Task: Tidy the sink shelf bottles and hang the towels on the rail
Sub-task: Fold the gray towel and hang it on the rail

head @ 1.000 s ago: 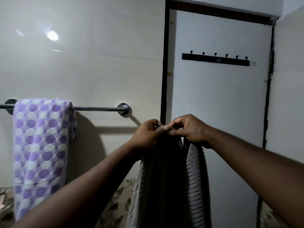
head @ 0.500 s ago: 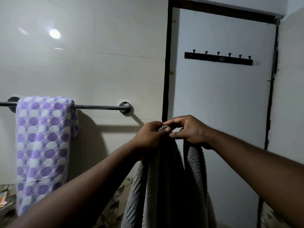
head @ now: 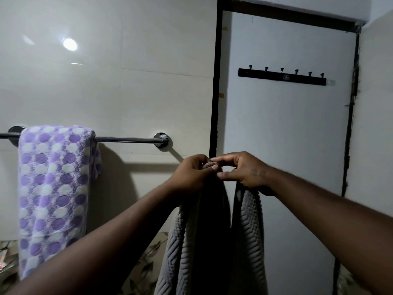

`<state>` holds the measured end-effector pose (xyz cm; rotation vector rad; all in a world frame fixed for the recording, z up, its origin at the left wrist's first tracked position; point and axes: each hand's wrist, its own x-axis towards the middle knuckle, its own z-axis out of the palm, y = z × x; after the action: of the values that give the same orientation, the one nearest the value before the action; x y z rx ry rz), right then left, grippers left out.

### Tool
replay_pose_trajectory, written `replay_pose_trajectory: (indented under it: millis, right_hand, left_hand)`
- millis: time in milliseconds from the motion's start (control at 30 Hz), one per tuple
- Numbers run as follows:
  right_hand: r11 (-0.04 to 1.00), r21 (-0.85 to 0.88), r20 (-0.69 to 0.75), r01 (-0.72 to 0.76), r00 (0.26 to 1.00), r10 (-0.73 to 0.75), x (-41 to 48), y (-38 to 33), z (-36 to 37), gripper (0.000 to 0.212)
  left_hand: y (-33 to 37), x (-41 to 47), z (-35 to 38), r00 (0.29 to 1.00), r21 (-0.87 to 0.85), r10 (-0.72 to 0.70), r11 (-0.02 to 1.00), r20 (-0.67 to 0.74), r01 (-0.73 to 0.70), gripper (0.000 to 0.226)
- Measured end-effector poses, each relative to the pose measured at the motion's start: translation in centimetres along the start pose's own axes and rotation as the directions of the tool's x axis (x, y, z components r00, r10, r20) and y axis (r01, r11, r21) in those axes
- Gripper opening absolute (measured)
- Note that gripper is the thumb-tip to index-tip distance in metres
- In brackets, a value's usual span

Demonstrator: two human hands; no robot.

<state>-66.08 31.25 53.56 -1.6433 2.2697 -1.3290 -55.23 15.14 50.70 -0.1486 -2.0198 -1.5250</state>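
A grey ribbed towel (head: 247, 235) hangs in folds from both my hands, in front of the door frame. My left hand (head: 191, 174) pinches its top edge, and my right hand (head: 244, 172) grips the same edge right beside it, fingertips nearly touching. To the left, a chrome towel rail (head: 127, 139) runs along the tiled wall. A purple and white dotted towel (head: 53, 188) is draped over the rail's left part. The rail's right part is bare. No bottles are in view.
A white door (head: 287, 135) in a dark frame stands behind my hands, with a black hook rack (head: 281, 78) of several pegs mounted high on it. Leaf-patterned tiles (head: 144, 267) show low down between my arms.
My hands have barely shifted; the fingers have regripped the grey towel's top edge slightly. The view has tilted a little.
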Motion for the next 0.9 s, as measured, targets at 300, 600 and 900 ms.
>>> replay_pose_trajectory:
  millis: [300, 600, 900]
  right_hand:
    - [0.996, -0.068, -0.405, -0.061, 0.914, 0.028, 0.2, 1.2, -1.3, 0.013]
    - [0.998, -0.008, -0.126, 0.061, 0.99, -0.062, 0.7, 0.0, 0.6, 0.011]
    - [0.998, -0.055, -0.041, 0.022, 0.999, -0.025, 0.2, 0.4, 0.2, 0.035]
  left_hand:
    - [-1.4, -0.5, -1.9, 0.995, 0.073, -0.087, 0.993, -0.043, 0.089, 0.033]
    - [-0.3, -0.1, -0.9, 0.999, 0.059, -0.022, 0.998, -0.033, 0.024, 0.02]
    - [-0.3, -0.8, -1.8, 1.0, 0.152, -0.003, 0.988, -0.019, 0.006, 0.021]
